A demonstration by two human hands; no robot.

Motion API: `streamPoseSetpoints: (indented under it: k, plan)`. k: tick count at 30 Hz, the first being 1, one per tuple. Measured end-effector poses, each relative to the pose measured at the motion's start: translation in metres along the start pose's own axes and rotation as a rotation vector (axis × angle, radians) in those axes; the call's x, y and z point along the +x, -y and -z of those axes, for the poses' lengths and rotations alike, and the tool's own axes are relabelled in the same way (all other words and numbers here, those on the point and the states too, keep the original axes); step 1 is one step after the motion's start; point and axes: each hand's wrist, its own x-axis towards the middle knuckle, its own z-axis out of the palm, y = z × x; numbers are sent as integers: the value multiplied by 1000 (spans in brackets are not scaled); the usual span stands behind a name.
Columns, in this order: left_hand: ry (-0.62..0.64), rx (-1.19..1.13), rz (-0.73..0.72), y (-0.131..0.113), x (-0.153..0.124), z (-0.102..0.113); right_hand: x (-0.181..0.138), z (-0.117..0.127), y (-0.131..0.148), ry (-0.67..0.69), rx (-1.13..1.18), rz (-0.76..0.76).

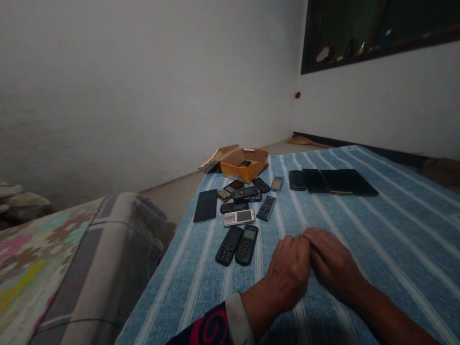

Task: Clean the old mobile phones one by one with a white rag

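Note:
My left hand (290,269) and my right hand (334,261) are together over the striped blue cloth (362,249), fingers curled in and touching. A faint pale bit shows at the fingertips, too small to name; the hands hide whatever is between them. Left of my left hand, two dark keypad phones (247,245) lie side by side. Beyond them sit a white-and-pink phone (239,217), a blue-grey keypad phone (266,208) and several other old phones (245,192) in a loose group.
An open orange cardboard box (247,168) with a phone (245,163) inside stands at the far end. A flat black slab (205,206) lies on the left. Several dark touchscreen devices (334,182) form a row at the right. A covered piece of furniture (104,258) stands beyond the left edge.

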Motion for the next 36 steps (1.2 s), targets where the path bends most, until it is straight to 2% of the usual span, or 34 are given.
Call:
streamPoseSetpoints:
  k: [5, 13, 17, 21, 31, 36]
  plan:
    - [-2, 16, 18, -2, 1, 2, -1, 1, -6, -14, -95, 17]
    - [-20, -4, 2, 1, -1, -2, 0, 1, 0, 0, 7, 24]
    - [-28, -7, 0, 1, -1, -2, -2, 1, -5, 40, -22, 22]
    - [-15, -8, -1, -1, 1, 4, -2, 3, -13, 20, -88, -22]
    - [45, 24, 37, -2, 2, 4, -3, 7, -24, 3, 62, -374]
    - [50, 39, 24, -1, 1, 3, 0, 11, -23, -21, 199, -645]
